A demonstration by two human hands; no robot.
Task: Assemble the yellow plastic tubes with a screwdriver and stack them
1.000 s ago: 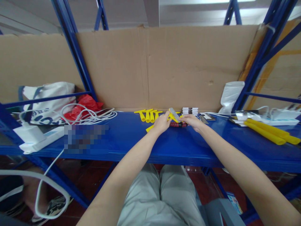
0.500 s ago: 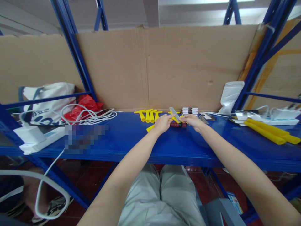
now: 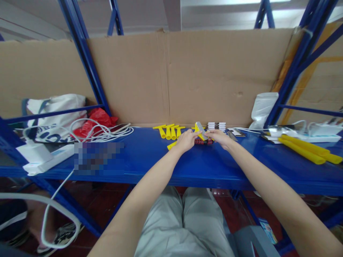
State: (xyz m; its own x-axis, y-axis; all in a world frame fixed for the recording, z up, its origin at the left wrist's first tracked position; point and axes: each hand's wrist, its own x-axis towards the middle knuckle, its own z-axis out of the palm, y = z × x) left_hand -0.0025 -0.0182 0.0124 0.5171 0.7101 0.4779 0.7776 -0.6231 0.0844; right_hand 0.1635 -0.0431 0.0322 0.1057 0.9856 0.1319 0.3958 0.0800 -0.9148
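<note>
My left hand (image 3: 187,140) is closed on a yellow T-shaped scraper handle (image 3: 197,129), with a flat metal plate (image 3: 202,130) lying against its wide head. My right hand (image 3: 218,137) pinches the plate's right edge between thumb and fingers. Out past my left hand pokes a yellow end (image 3: 171,145); whether it belongs to the same handle I cannot tell. Beneath both hands lies a dark red and black tool (image 3: 205,142), mostly covered. Several more yellow T-shaped handles (image 3: 168,132) stand in a row to the left. A stack of small white boxes (image 3: 217,126) sits just behind my right hand.
Loose blades (image 3: 235,132) lie right of the boxes on the blue shelf (image 3: 150,160). Yellow tubes (image 3: 305,150) and a white pouch (image 3: 264,110) are at the right. Coiled white cables (image 3: 112,134), a red bag (image 3: 96,123) and a power strip (image 3: 50,159) occupy the left.
The metal plate has come down and turned so it lies flatter along the yellow head. Both hands have barely shifted.
</note>
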